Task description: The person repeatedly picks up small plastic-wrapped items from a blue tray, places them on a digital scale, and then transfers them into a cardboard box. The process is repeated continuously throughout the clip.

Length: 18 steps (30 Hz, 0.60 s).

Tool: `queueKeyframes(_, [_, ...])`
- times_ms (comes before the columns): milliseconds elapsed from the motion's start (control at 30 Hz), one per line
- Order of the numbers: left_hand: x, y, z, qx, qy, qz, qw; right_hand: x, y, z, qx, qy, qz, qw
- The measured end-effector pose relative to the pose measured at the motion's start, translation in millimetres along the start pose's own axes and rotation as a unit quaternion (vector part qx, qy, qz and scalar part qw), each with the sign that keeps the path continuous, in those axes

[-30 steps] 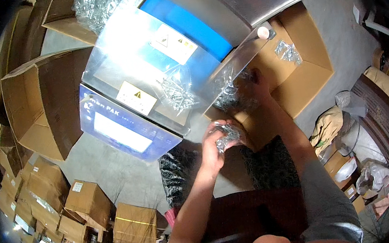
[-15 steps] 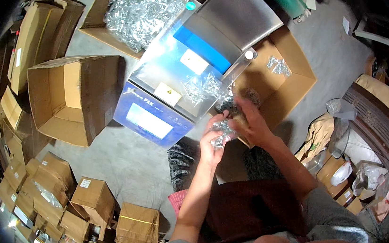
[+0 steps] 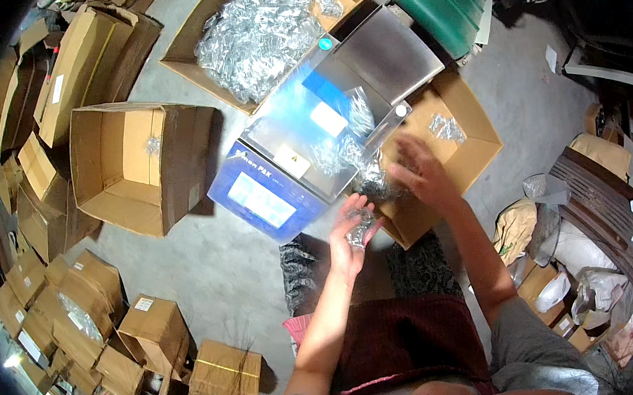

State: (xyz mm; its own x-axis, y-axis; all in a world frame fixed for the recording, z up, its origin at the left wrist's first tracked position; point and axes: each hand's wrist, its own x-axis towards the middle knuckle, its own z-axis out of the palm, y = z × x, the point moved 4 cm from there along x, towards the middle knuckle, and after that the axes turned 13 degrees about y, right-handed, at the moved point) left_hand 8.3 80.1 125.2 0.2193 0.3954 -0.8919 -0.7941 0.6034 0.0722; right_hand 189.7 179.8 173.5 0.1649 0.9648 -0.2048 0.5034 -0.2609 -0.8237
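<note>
My left hand (image 3: 349,238) is closed round a small clear plastic packet (image 3: 360,227) with shiny contents I cannot make out. My right hand (image 3: 423,171) is apart from it, fingers spread and slightly blurred, over the near side of an open carton (image 3: 477,115). Close to its fingertips, a shiny clear packet (image 3: 372,176) lies at the edge of the blue and steel packing machine (image 3: 290,127). More clear packets (image 3: 339,153) sit on the machine's top. Another packet (image 3: 359,112) rests beside its blue strip.
Behind the machine, a big carton (image 3: 191,68) holds a heap of clear packets (image 3: 261,37). An open carton (image 3: 126,188) at left has one small packet inside. A green conveyor belt (image 3: 447,10) stands at the back right. Stacked closed boxes (image 3: 153,326) fill the lower left.
My right hand has drawn away from my left, to the right. A packet now shows beside the machine's blue strip, and another in the left carton. The whole view has shifted a little.
</note>
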Motion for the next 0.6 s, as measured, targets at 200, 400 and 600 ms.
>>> queueKeyframes(200, [20,-32,-21,0.112,0.015,0.032,0.993,-97,67,57,0.256,-0.221,0.167,0.926])
queueKeyframes(400, [17,-41,-41,0.166,-0.010,-0.026,0.986,-115,65,58,0.208,-0.186,0.300,0.912])
queueKeyframes(600, [19,-29,-87,0.251,-0.005,0.059,0.966,-101,86,44,0.241,-0.085,0.398,0.881])
